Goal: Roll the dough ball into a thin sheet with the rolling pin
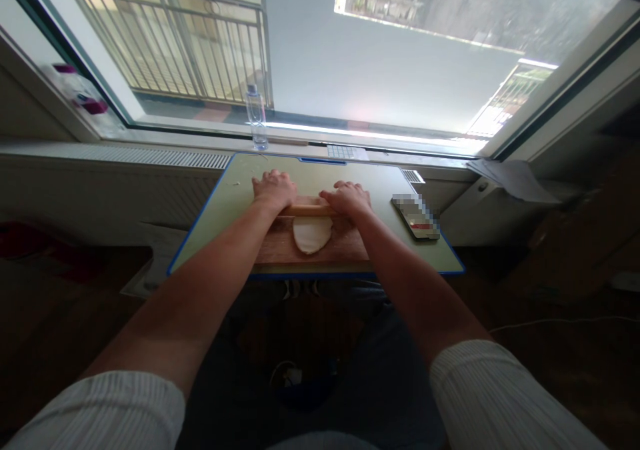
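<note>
A light wooden rolling pin (311, 210) lies crosswise over a flat, pale piece of dough (313, 235). My left hand (275, 190) presses down on the pin's left end, its fingers curled over it. On the right end, my right hand (349, 199) grips in the same way. The dough's rounded near part shows below the pin, while its far part is covered by the pin. Beneath it all is a reddish-brown wooden cutting board (273, 247), set on a small pale green table (215, 213) with a blue edge.
A phone (416, 217) with a blurred screen lies right of the board. On the windowsill stand a clear bottle (257, 118) and, far left, a bottle with a purple cap (83, 93). Papers (515, 178) rest on a white cabinet at right. A radiator (150, 157) runs behind the table.
</note>
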The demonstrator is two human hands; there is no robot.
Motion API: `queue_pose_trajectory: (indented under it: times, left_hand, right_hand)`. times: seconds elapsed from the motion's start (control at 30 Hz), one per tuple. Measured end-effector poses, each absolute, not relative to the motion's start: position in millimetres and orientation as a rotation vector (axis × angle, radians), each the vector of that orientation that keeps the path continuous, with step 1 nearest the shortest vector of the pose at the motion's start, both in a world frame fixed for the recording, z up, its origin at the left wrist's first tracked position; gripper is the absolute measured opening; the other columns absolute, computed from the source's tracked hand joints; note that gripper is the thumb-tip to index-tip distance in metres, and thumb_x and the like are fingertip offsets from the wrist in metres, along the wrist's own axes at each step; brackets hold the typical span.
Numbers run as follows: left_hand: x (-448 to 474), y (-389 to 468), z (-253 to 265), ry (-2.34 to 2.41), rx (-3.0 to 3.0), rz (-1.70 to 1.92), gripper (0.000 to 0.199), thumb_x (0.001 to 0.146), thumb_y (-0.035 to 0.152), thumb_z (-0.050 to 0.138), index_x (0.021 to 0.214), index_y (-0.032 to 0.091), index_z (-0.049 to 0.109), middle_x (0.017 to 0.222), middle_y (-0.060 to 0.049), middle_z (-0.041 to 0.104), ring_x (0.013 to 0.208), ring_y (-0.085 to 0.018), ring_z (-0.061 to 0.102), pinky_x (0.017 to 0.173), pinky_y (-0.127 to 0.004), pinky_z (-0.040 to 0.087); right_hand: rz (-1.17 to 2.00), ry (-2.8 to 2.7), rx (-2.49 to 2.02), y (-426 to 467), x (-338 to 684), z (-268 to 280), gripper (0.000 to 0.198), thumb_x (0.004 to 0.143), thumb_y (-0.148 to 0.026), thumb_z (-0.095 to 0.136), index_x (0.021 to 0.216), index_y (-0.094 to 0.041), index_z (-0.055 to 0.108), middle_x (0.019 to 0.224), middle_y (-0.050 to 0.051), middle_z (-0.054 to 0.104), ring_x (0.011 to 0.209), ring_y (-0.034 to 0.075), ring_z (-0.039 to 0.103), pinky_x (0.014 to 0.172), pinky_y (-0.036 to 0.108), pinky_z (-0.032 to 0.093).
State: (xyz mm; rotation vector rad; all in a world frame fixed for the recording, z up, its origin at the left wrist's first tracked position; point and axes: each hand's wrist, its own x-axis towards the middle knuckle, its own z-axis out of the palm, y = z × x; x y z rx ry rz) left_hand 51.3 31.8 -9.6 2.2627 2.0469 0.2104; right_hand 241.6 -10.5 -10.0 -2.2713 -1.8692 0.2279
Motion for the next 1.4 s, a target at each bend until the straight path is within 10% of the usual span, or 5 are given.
queue_pose_trajectory:
  times: [0.87, 1.4]
  left_hand:
    - [42, -39, -11, 1.997, 2.269, 0.244, 0.056, 0.103, 0.049, 0.033, 0.150, 0.036, 0.060, 0.166, -0.009, 0.051, 0.148, -0.035, 0.047, 0.121, -0.061, 0.035]
    - [40, -112, -20, 2.052, 2.412, 0.452, 0.059, 0.106, 0.047, 0.031, 0.149, 0.027, 0.065, 0.167, -0.012, 0.052, 0.156, -0.032, 0.042, 0.126, -0.059, 0.030]
  right_hand:
    - [-0.104, -1.953, -2.183, -96, 233, -16, 0.054, 0.110, -0.056, 0.036, 0.144, -0.027, 0.066, 0.144, 0.013, 0.067, 0.137, 0.034, 0.050, 0.115, 0.052, 0.035]
    - [-0.098, -1.837, -2.114, -149, 230, -37, 0.073, 0.113, -0.063, 0.028, 0.161, -0.013, 0.050, 0.168, 0.019, 0.047, 0.158, 0.034, 0.032, 0.128, 0.056, 0.021]
